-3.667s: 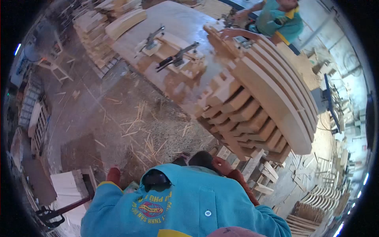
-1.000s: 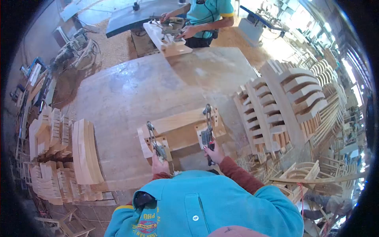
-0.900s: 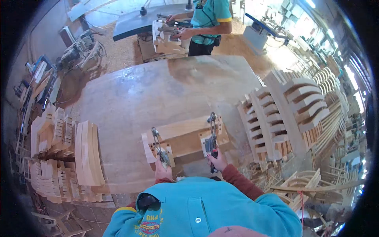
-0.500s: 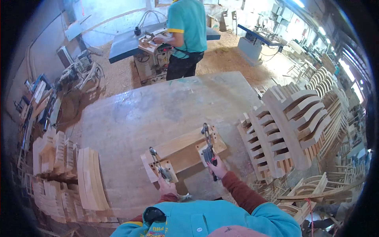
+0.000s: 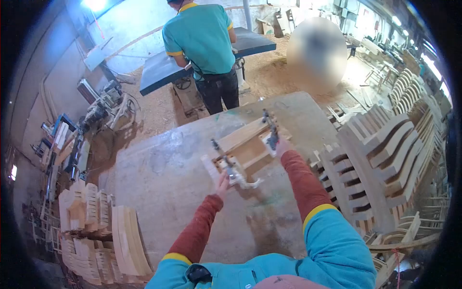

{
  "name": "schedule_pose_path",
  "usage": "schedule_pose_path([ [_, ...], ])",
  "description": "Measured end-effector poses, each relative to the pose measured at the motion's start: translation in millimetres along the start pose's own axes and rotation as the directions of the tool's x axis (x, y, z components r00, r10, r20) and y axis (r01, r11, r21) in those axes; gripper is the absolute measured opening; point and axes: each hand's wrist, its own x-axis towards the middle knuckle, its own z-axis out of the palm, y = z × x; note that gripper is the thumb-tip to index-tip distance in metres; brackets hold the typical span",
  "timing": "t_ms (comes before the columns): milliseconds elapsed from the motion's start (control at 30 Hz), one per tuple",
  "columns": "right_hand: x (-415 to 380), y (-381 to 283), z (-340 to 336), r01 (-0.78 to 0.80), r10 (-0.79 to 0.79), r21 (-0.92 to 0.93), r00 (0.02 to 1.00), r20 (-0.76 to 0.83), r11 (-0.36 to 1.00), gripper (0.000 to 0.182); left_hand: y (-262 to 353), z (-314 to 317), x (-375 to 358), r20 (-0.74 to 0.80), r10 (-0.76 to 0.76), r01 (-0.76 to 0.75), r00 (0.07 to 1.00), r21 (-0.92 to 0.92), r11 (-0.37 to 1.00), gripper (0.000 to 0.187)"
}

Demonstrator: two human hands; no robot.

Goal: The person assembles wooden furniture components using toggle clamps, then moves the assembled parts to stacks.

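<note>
A wooden jig [image 5: 240, 137] with two metal toggle clamps lies tilted on the worktable, towards its far side. My left hand [image 5: 223, 184] is closed at the near end of the left toggle clamp [image 5: 226, 156]; blur softens its fingers. A pale, curved handle-like piece [image 5: 250, 183] sticks out beside that hand. With my right hand [image 5: 283, 146] I grip the right toggle clamp [image 5: 272, 132], whose dark lever runs away from me. Both arms are stretched forward.
The worktable [image 5: 163, 192] spreads around the jig. Stacked curved wooden parts stand at its left [image 5: 127, 236] and in a tall pile at its right [image 5: 370, 164]. Beyond it, a co-worker [image 5: 202, 41] with back turned stands at a dark-topped machine table [image 5: 252, 42].
The jig has moved away from me across the worktable, with both my hands on it and my arms now extended. The co-worker has turned their back.
</note>
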Motion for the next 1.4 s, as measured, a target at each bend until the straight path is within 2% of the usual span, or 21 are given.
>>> schedule_pose_path([
  [67,27.4,10.9,-16.9,-0.033,0.027,-0.084,0.997,-0.076,0.996,0.051,-3.1,-12.6,-21.8,0.081,0.091,-0.098,0.993,0.091,0.991,0.054],
  [133,59.1,37.7,-21.7,-0.101,0.103,0.024,0.989,-0.103,0.995,0.053,-23.5,-39.8,-59.8,0.075,-0.035,0.012,0.997,0.287,0.958,0.054],
  [200,67.4,49.7,-32.8,-0.118,0.09,-0.108,0.967,-0.239,0.987,0.049,-75.7,-77.4,-109.6,-0.029,-0.067,0.073,0.997,0.425,0.902,0.061],
  [267,77.1,61.4,-41.1,-0.205,0.165,-0.135,0.951,-0.263,0.969,0.051,-80.0,-95.5,-172.0,-0.135,-0.081,0.155,0.988,0.761,0.63,0.074],
  [300,78.8,63.7,-43.3,-0.234,0.186,-0.155,0.944,-0.274,0.96,0.053,-90.7,-104.8,-202.7,-0.206,-0.106,0.229,0.973,0.778,0.585,0.08],
  [367,79.4,70.6,-47.3,-0.136,0.195,0.255,0.956,-0.221,0.957,0.057,-91.7,-107.2,-246.4,-0.376,-0.22,0.435,0.9,0.8,0.414,0.089],
  [433,75.4,63.6,-52.2,-0.007,0.007,0.003,0.983,-0.183,1.0,0.06,-76.3,-97.8,-279.9,-0.58,-0.371,0.659,0.725,0.74,0.131,0.093],
  [533,-25.3,-0.7,-63.0,0.179,-0.287,-0.412,0.933,-0.216,0.894,0.062,-85.6,-105.4,-308.1,-0.517,-0.278,0.56,0.81,0.823,0.099,0.09],
  [567,-55.1,5.1,-51.2,0.426,-0.563,-0.43,0.782,-0.267,0.796,0.064,-88.1,-107.2,-306.7,-0.519,-0.24,0.55,0.821,0.83,0.087,0.087],
  [600,-83.0,10.2,-40.7,0.489,-0.56,-0.344,0.815,-0.147,0.802,0.062,-91.1,-109.2,-304.8,-0.526,-0.217,0.557,0.822,0.821,0.122,0.083],
  [633,-127.7,5.3,-33.4,0.519,-0.61,-0.412,0.783,-0.124,0.749,0.059,-91.6,-113.8,-308.2,-0.529,-0.195,0.558,0.826,0.817,0.149,0.078],
  [667,-157.7,40.0,-14.6,0.498,-0.534,-0.415,0.845,0.032,0.762,0.058,-89.8,-117.4,-309.2,-0.535,-0.201,0.566,0.821,0.808,0.163,0.075],
  [700,-197.1,68.8,-5.3,0.521,-0.525,-0.291,0.848,0.071,0.802,0.06,-86.1,-120.2,-307.0,-0.533,-0.203,0.565,0.822,0.807,0.17,0.072],
  [733,-237.3,65.0,-10.1,0.405,-0.345,-0.38,0.913,0.218,0.832,0.065,-83.3,-122.2,-305.5,-0.532,-0.221,0.567,0.817,0.812,0.138,0.071],
  [767,-267.9,99.4,-0.8,0.395,-0.326,-0.354,0.914,0.239,0.848,0.068,-80.1,-124.5,-303.6,-0.524,-0.239,0.558,0.817,0.823,0.104,0.07],
  [800,-296.5,102.4,-7.9,0.294,-0.094,-0.488,0.915,0.392,0.822,0.074,-73.7,-125.8,-301.0,-0.536,-0.278,0.578,0.797,0.81,0.095,0.07],
  [967,-386.4,164.7,1.0,0.078,0.42,-0.678,0.732,0.536,0.731,0.085,-61.5,-123.1,-296.5,-0.552,-0.393,0.621,0.735,0.781,0.067,0.076],
  [1067,-403.9,199.0,9.3,0.172,0.245,-0.581,0.785,0.568,0.796,0.091,-56.2,-121.9,-295.8,-0.547,-0.422,0.625,0.723,0.778,0.061,0.078],
  [1167,-396.1,208.6,19.0,0.159,0.35,-0.684,0.764,0.542,0.712,0.095,-49.7,-124.7,-294.8,-0.535,-0.444,0.62,0.719,0.782,0.061,0.078],
  [1267,-390.2,108.5,-13.8,0.114,0.542,-0.719,0.579,0.609,0.685,0.096,-52.8,-122.7,-293.0,-0.546,-0.446,0.632,0.709,0.772,0.06,0.079],
  [1400,-383.5,144.6,2.4,0.172,0.513,-0.734,0.611,0.603,0.657,0.098,-63.2,-121.2,-282.4,-0.59,-0.421,0.673,0.689,0.737,0.07,0.081],
])
